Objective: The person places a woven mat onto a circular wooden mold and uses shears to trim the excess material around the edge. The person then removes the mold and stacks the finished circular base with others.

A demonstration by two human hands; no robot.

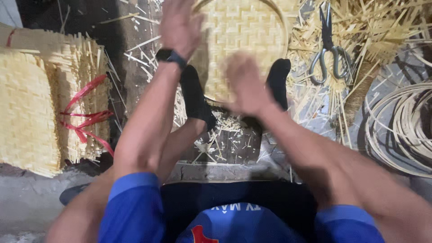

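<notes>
Your left hand (pixel 180 27) is up at the left rim of the round woven bamboo tray (pixel 240 42), fingers spread flat, not closed on anything; whether it touches the rim you can't tell, it's blurred. A black wristband (pixel 171 56) sits on that wrist. Your right hand (pixel 245 83) is lower, over the tray's near edge, also blurred; fingers look loosely extended, w/ no clear grip, so can't tell if it holds anything. Both hands are apart from each other, w/ the tray's weave between and behind them.

The tray stands propped btwn your feet in black socks (pixel 195 96), one just below your left hand, the other just right of your right hand.

Right of your right hand, scissors (pixel 330 51) lie on a heap of bamboo offcuts (pixel 378 27), well clear of the hands. Further right, coils of thin bamboo strip (pixel 402 130) lie on the floor. Far left of your left hand, a stack of woven bamboo mats (pixel 31 103) tied w/ red plastic string (pixel 85 114). More splinters are scattered on the floor under your forearms. Blue sleeves (pixel 135 198) show at the bottom.
</notes>
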